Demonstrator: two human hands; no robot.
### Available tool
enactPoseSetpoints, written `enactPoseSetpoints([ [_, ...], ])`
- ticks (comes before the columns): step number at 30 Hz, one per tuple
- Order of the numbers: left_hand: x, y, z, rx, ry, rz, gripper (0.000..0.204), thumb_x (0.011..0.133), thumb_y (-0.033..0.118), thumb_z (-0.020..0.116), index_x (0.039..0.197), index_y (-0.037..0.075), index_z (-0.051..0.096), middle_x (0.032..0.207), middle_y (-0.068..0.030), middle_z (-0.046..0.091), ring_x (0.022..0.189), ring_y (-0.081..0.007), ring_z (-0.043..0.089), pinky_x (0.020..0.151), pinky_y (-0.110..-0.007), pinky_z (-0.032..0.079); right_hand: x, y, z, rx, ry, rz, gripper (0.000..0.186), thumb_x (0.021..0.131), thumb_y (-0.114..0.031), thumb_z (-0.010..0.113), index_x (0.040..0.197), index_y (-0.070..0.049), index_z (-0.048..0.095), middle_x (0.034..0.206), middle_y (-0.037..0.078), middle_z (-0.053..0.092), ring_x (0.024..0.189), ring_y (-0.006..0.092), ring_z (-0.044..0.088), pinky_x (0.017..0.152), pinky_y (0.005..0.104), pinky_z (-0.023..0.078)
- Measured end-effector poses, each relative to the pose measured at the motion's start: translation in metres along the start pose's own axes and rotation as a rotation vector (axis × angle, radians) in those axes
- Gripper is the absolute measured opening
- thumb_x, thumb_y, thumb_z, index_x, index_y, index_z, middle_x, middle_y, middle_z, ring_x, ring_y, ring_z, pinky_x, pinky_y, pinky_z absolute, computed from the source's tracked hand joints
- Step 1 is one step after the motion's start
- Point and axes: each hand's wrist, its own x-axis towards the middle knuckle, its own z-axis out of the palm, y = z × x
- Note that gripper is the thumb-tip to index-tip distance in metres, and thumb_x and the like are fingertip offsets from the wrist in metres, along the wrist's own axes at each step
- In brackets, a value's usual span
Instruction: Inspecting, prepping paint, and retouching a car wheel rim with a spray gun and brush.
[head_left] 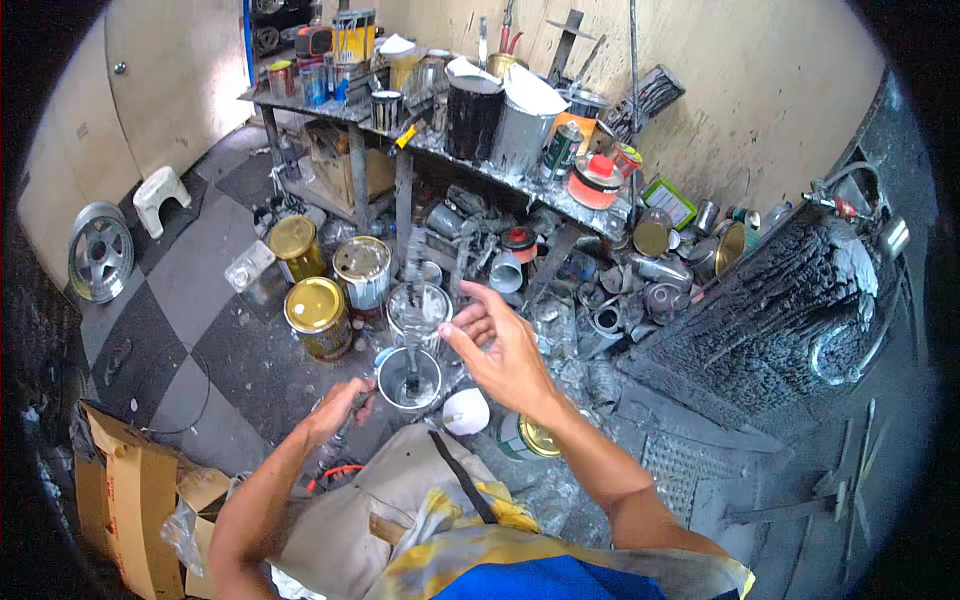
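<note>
An open metal can (408,402) stands in front of me, with a grey-smeared stirring stick (416,262) upright in it, its upper part blurred. My right hand (495,345) is beside the stick, thumb and forefinger apart; no firm grip on it shows. Just left of the can, my left hand (345,408) is closed, its fingers curled round something thin and greyish that is mostly hidden. Behind the can sits another paint-streaked open tin (432,306). A white cup (466,411) is to its right, near my right forearm.
Several lidded paint tins (317,305) stand on the checkered floor at left. A cluttered workbench (440,150) runs along the back, with piled used cans beneath. At right is a paint-crusted block (780,310); a cardboard box (140,500) lies lower left.
</note>
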Motion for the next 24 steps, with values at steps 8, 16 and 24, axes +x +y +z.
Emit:
enactPoseSetpoints([
  [8,0.021,-0.009,-0.048,-0.282,0.287,-0.086,0.044,0.091,0.052,0.055,0.081,0.009,0.054,0.061,-0.0012,0.046,0.054,-0.0151,0.046,0.055,-0.031,0.039,-0.041,-0.099,0.063,0.623,-0.704,-0.708,0.019,0.085,-0.021,0.072,0.095,-0.005,0.067,0.094,0.013,0.063,0.091,0.0269,0.065,0.079,0.0404,0.051],
  [16,0.018,-0.007,-0.065,-0.420,0.366,-0.080,0.044,0.090,0.053,0.056,0.079,0.010,0.053,0.060,-0.0013,0.045,0.056,-0.0170,0.048,0.056,-0.033,0.041,-0.042,-0.128,0.062,0.717,-0.785,-0.876,0.020,0.088,-0.019,0.070,0.095,-0.002,0.063,0.096,0.017,0.061,0.093,0.0316,0.063,0.081,0.0434,0.050],
  [24,0.011,-0.003,-0.071,-0.398,0.391,-0.066,0.043,0.093,0.051,0.052,0.078,0.010,0.052,0.060,-0.0012,0.045,0.055,-0.0171,0.047,0.059,-0.033,0.039,-0.056,-0.144,0.088,0.894,-0.947,-0.928,0.021,0.091,-0.018,0.067,0.096,0.001,0.059,0.097,0.021,0.060,0.095,0.0363,0.061,0.083,0.0464,0.049],
])
